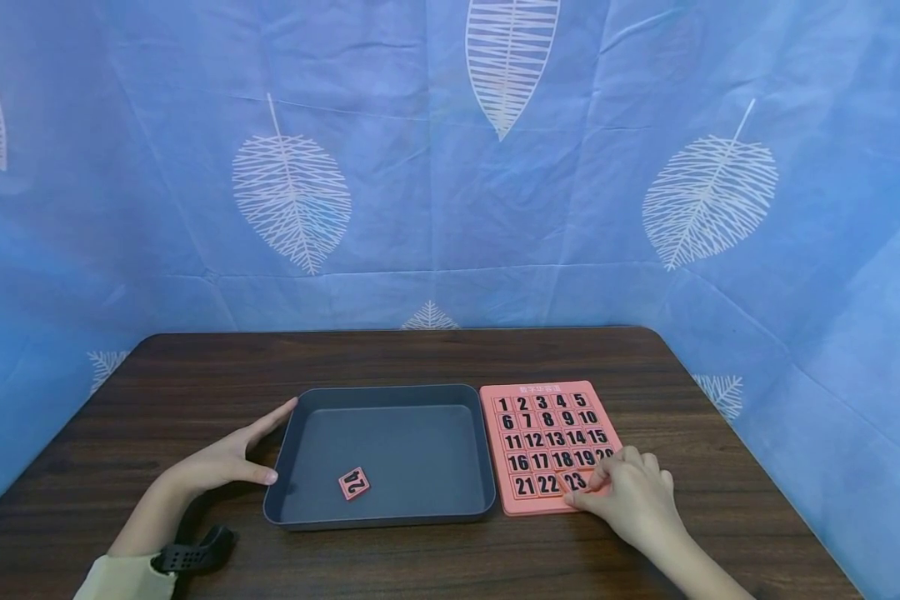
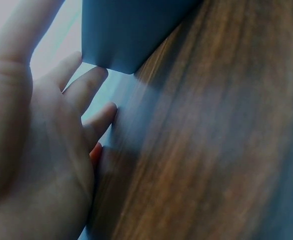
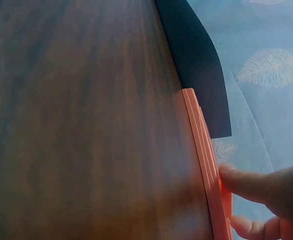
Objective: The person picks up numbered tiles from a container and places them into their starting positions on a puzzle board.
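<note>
A pink number board (image 1: 497, 450) lies flat on the table with rows of number tiles in it. My right hand (image 1: 633, 496) is at its lower right corner and pinches the 23 tile (image 1: 574, 481) between thumb and finger; that tile sits slightly askew in the bottom row. In the right wrist view the thumb (image 3: 244, 184) and a finger are against the raised tile. My left hand (image 1: 221, 458) rests against the left side of a dark grey tray (image 1: 390, 398), thumb and fingers spread. Inside the tray lies one loose turned tile (image 1: 354, 483), apparently 24.
The tray and board stand side by side, nearly touching, on a dark wooden table (image 1: 390, 562). A black band (image 1: 195, 554) is on the left wrist. Behind the table hangs a blue cloth (image 1: 420, 208) with white leaf prints.
</note>
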Demonstrator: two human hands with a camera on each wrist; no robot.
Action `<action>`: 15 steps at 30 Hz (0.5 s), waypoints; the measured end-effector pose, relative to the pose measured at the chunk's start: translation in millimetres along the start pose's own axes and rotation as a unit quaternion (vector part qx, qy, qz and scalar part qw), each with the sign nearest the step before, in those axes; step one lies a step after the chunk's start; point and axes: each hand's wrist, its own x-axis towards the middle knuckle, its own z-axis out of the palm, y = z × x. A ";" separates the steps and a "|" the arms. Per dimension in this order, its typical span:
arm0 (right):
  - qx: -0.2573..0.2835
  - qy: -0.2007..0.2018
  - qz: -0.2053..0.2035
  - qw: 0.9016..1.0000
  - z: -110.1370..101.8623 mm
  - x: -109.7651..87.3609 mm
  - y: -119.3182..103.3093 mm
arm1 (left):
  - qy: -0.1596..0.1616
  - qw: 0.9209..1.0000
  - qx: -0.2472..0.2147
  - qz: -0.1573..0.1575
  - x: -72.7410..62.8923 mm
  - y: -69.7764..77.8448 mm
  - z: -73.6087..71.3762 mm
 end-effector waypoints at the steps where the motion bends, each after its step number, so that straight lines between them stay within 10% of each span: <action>1: 0.000 0.000 -0.001 1.000 0.5 0.3 0.4 | 0.001 1.000 0.000 0.000 -0.1 0.0 0.1; 15: 0.003 0.020 -0.031 0.999 -0.2 3.6 -1.1 | 0.004 1.000 0.011 -0.004 -0.7 2.2 0.6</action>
